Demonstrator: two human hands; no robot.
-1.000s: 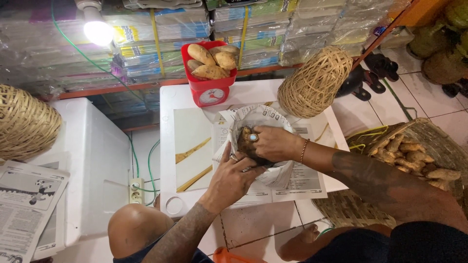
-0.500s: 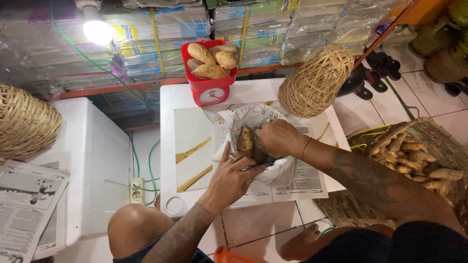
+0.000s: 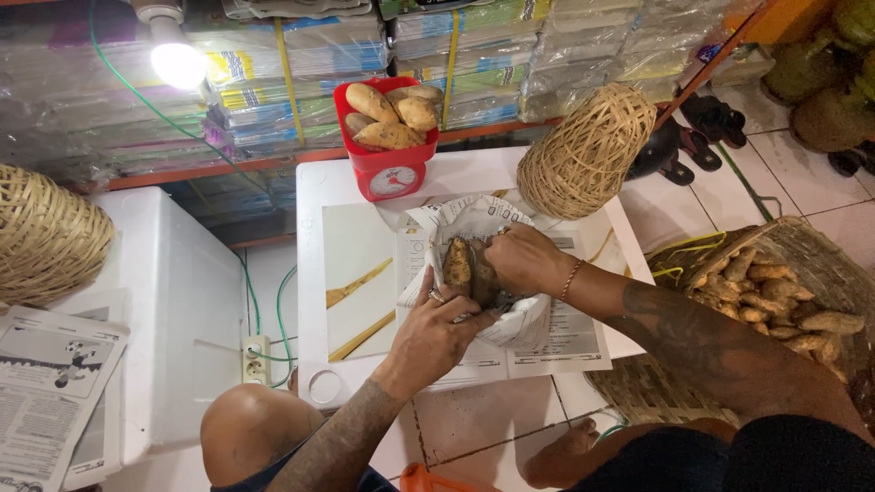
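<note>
- Stacked paper bundles [image 3: 301,64] fill the shelves behind a white counter [image 3: 346,264], with a lit bulb [image 3: 176,62] at upper left.
- On my feed the right hand [image 3: 521,260] has its grip clenched over the sweet potatoes [image 3: 458,267] at the top of the newspaper wrap [image 3: 474,223].
- The left hand [image 3: 437,333] has its grip closed on the near side of that wrap, pressing the paper against the roots; a ring shows on one finger.
- Both hands touch the same bundle, which sits on the counter near its middle, on flat printed sheets [image 3: 556,346].
- Just behind the bundle stands a red scale [image 3: 387,173], its pan holding several more sweet potatoes.
- Right of the scale, a twine ball [image 3: 583,150] rests on the counter's far corner.
- A basket [image 3: 793,255] of small roots sits on the floor at right, well apart from the counter.
- At left, a woven basket [image 3: 46,237] lies on a white box [image 3: 173,310], with a newspaper [image 3: 50,383] near its front edge.
- A power outlet [image 3: 256,358] sits on the floor between box and counter.
</note>
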